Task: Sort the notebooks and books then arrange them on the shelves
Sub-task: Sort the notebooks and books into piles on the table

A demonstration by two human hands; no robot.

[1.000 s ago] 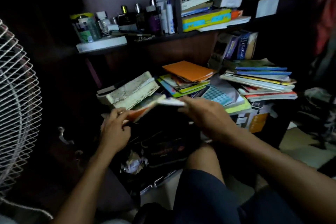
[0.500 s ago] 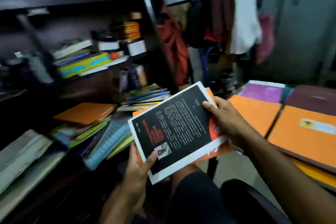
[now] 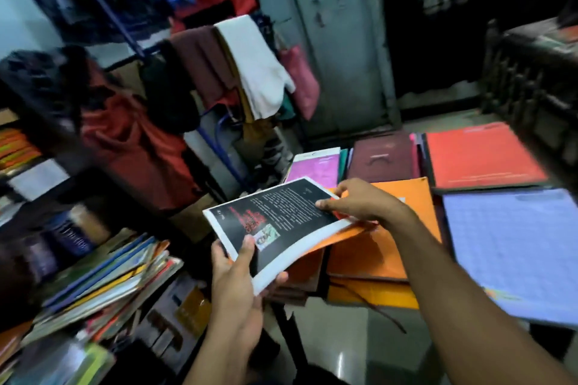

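Black book (image 3: 278, 225) held by both hands — left hand (image 3: 240, 275) grips near corner, right hand (image 3: 359, 201) pinches far edge; long axis points toward orange pile (image 3: 403, 247), just beneath right hand.

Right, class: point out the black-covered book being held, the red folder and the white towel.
black-covered book (image 3: 281, 219): head view, middle of its black cover.
red folder (image 3: 481, 155): head view, centre of its red cover.
white towel (image 3: 253, 69): head view, middle of the hanging cloth.

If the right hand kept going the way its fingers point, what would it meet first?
The right hand points left along the black book it holds. Past the book's edge, likely the red cloth hanging by the shelf, though depth is unclear.
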